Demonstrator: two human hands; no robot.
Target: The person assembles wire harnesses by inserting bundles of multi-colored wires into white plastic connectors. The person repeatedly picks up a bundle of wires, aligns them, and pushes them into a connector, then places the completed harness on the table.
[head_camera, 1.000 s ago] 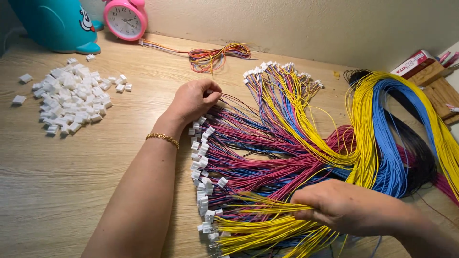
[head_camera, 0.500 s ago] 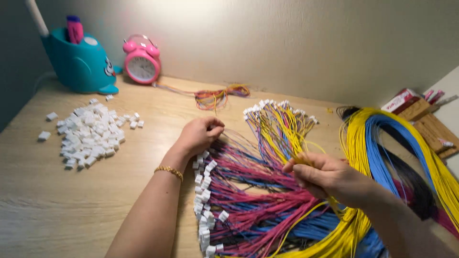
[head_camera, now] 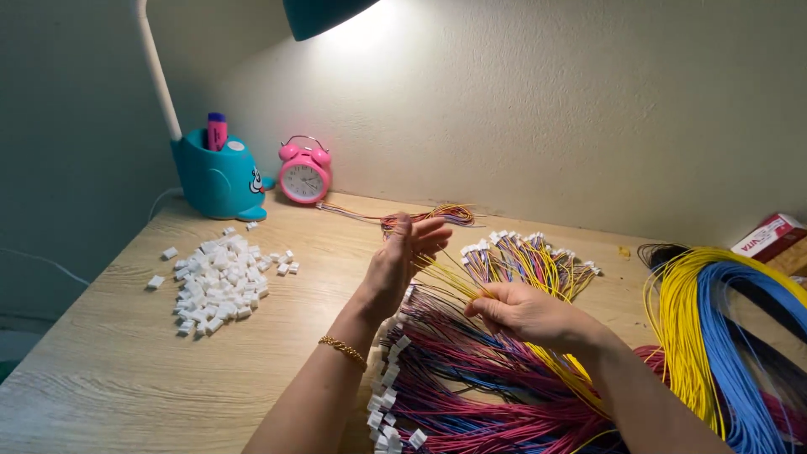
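My left hand (head_camera: 402, 259) is raised above the desk with fingers spread, and the ends of a few yellow wires (head_camera: 450, 275) lie against its fingertips. My right hand (head_camera: 519, 312) pinches the same yellow wires a little lower, above a big heap of purple, pink and yellow wire harnesses with white connectors (head_camera: 471, 387). A gold bracelet sits on my left wrist. A second fan of wires with white plugs (head_camera: 530, 252) lies behind my right hand.
A pile of small white connector housings (head_camera: 220, 279) lies at the left of the wooden desk (head_camera: 126, 378). A teal lamp base with a pen holder (head_camera: 217, 178), a pink alarm clock (head_camera: 304, 174), a small wire bundle (head_camera: 429, 216), yellow and blue wire coils (head_camera: 723, 328) and a red box (head_camera: 767, 236) stand around.
My left hand has lifted off the wire heap and spread its fingers, drawing yellow wires up. My right hand moved to pinch those wires. The camera tilted upward.
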